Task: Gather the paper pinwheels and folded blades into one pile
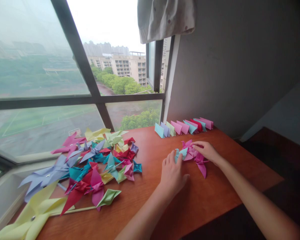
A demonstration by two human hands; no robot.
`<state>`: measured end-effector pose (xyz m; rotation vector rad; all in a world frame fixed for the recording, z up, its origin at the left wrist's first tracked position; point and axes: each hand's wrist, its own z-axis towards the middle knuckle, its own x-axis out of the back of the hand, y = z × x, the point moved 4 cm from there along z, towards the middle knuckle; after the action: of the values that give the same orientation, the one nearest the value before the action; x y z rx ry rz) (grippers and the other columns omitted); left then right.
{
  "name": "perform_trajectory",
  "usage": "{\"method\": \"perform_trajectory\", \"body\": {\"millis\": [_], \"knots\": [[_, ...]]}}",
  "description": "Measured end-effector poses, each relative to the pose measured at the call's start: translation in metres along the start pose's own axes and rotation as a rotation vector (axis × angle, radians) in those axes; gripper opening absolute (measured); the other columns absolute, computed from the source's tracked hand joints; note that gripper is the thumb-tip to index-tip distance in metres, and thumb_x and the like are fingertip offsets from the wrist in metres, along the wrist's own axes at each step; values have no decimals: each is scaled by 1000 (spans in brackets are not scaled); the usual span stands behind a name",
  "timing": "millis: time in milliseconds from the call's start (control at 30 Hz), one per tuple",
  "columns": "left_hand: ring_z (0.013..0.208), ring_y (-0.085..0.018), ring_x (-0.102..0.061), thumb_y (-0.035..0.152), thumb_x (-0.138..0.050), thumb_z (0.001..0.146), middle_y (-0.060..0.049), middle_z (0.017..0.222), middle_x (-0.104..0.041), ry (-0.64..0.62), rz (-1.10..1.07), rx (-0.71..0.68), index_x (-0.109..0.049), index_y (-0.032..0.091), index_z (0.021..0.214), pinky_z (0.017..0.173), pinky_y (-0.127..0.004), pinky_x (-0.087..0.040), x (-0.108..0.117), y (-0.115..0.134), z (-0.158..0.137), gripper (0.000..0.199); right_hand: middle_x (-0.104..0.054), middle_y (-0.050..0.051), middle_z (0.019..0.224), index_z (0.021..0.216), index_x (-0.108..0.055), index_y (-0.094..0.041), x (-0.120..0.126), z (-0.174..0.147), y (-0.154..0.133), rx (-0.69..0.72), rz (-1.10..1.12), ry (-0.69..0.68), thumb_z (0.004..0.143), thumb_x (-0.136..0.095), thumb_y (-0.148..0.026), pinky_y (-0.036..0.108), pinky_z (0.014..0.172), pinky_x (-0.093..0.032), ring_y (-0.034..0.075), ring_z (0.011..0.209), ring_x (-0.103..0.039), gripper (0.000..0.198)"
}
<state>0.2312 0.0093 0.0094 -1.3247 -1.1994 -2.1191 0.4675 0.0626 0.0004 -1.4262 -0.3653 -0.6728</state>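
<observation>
A folded paper piece in pink and light blue (193, 155) lies on the wooden table (215, 196) in front of me. My left hand (172, 175) rests flat on the table with its fingertips touching the light blue end of the piece. My right hand (207, 150) lies over the pink part and presses it down with the fingers. A magenta flap sticks out below my right hand. Whether either hand grips the paper is unclear; both seem to be pressing it.
A large heap of coloured origami figures (100, 163) covers the table's left side, with pale yellow pinwheels (32, 216) at the near left. A row of folded paper pieces (183, 127) stands along the wall at the back. A window (65, 83) lies beyond.
</observation>
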Motion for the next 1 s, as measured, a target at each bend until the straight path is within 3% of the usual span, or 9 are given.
{"method": "perform_trajectory", "body": {"millis": [133, 300, 367, 500, 600, 733, 800, 933, 1000], "knots": [[137, -33, -35, 43, -71, 75, -16, 152, -35, -12, 13, -2, -33, 23, 145, 110, -47, -31, -1, 0, 5, 82, -62, 5, 132, 107, -73, -28, 19, -14, -5, 100, -14, 71, 78, -67, -48, 45, 110, -38, 30, 125, -53, 36], [133, -32, -40, 41, -69, 77, -16, 144, -43, -8, 15, -13, -34, 21, 144, 109, -44, -33, -1, -5, 16, 78, -35, 3, 156, 140, -47, -34, 53, -49, 38, -76, 97, 125, 82, -57, -63, 46, 115, -31, 29, 143, -31, 65], [131, -32, -41, 41, -71, 76, -15, 142, -45, -7, 14, -11, -35, 22, 143, 108, -44, -34, -3, -6, 23, 78, -30, 3, 158, 146, -38, -36, 56, -65, 55, -88, 83, 89, 80, -58, -66, 47, 116, -29, 29, 145, -27, 75], [128, -34, -46, 41, -74, 73, -15, 141, -44, -11, 8, -14, -36, 22, 142, 105, -46, -38, -8, -5, 40, 81, -25, 8, 159, 146, -40, -31, 44, -76, 63, 5, -132, 61, 65, -74, -65, 48, 119, -22, 33, 146, -23, 94], [124, -34, -49, 42, -76, 71, -14, 141, -44, -24, -11, -37, -39, 23, 139, 102, -45, -41, -9, -1, 53, 80, -22, 8, 160, 146, -38, -32, 29, -69, 54, 44, -218, 55, 65, -76, -63, 49, 119, -23, 34, 146, -22, 95], [119, -32, -55, 39, -75, 73, -10, 143, -43, -34, -50, -65, -48, 27, 129, 100, -44, -45, -9, 3, 66, 63, -19, 6, 160, 141, -46, -33, 14, -57, 37, 82, -176, 83, 67, -76, -60, 46, 117, -29, 33, 145, -24, 84], [116, -30, -58, 37, -72, 77, -9, 143, -43, -31, -77, -71, -49, 28, 127, 99, -45, -47, -9, 4, 69, 56, -18, 5, 160, 135, -53, -33, 8, -55, 31, 84, -101, 112, 67, -77, -58, 44, 115, -33, 33, 144, -27, 77], [112, -28, -61, 37, -64, 85, -8, 142, -44, -10, -147, -52, -52, 27, 124, 96, -43, -51, -12, 3, 70, 42, -13, 5, 161, 129, -58, -31, -3, -56, 24, 43, 197, 158, 64, -80, -52, 40, 102, -50, 31, 129, -49, 72], [113, -26, -61, 36, -63, 86, -8, 139, -47, 15, -192, -30, -54, 27, 123, 96, -41, -51, -14, 1, 70, 39, -13, 7, 160, 126, -59, -29, -8, -57, 21, 7, 308, 217, 64, -81, -51, 39, 99, -52, 31, 124, -54, 70]]}}
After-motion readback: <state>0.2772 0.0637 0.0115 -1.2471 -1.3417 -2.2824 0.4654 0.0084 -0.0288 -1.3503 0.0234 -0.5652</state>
